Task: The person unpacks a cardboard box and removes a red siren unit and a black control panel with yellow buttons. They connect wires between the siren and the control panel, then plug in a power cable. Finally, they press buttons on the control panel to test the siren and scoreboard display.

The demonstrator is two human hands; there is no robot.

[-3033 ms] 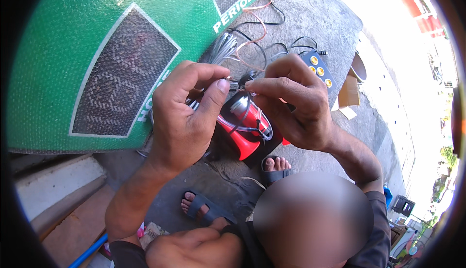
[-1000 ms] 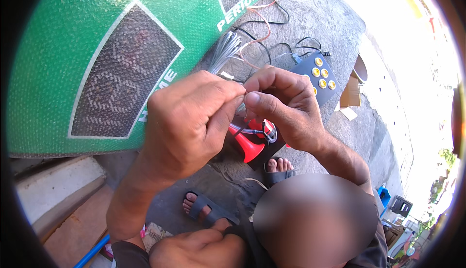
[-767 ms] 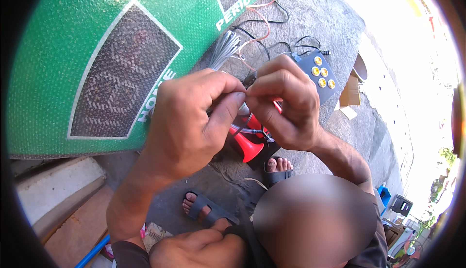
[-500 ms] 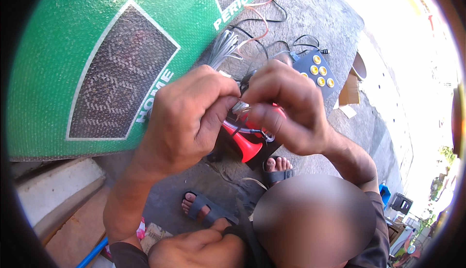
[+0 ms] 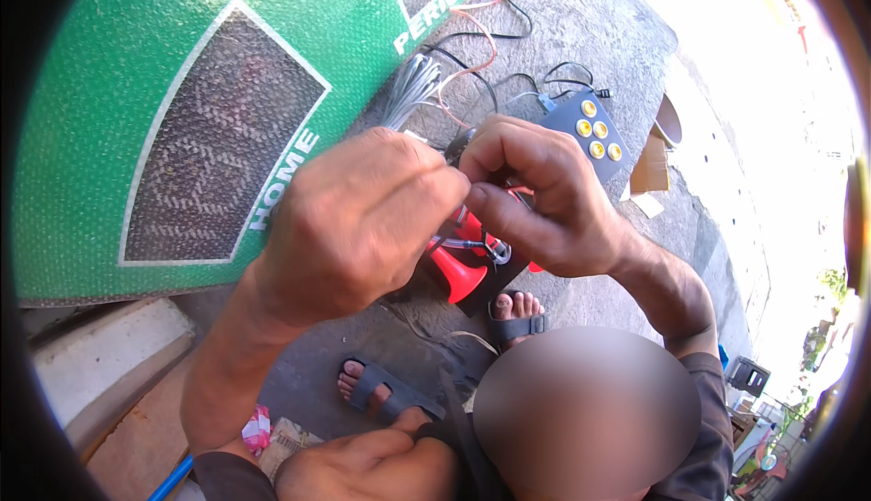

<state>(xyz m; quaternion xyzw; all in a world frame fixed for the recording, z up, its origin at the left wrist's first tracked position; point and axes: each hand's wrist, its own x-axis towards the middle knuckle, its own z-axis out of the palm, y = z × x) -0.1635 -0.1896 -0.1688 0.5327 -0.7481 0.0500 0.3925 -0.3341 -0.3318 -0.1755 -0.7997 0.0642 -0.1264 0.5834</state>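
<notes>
Both my hands are raised together in the middle, fingertips meeting. My left hand [image 5: 358, 220] is closed, its back toward me, with the pinching fingers turned away. My right hand [image 5: 553, 197] pinches thumb against forefinger right beside it. The thin wire they grip is almost wholly hidden by the fingers now; fine strands of it showed earlier. Below them, red trumpet-shaped horns [image 5: 457, 276] lie on a black board [image 5: 478, 299], a clear tube [image 5: 464, 244] running across them, partly covered by my hands.
A big green scoreboard [image 5: 109, 129] under bubble wrap fills the left. Past my hands lie a bundle of grey cable [image 5: 415, 88], loose black and pinkish cords [image 5: 490, 52] and a dark control box [image 5: 562, 118] with yellow buttons. A cardboard box [image 5: 651, 165] stands at right. My sandalled feet [image 5: 517, 315] are below.
My left hand has rolled over and shifted slightly right, its thumb now out of sight. The right fingers have drawn closer together. The wire strands seen between the hands are now hidden.
</notes>
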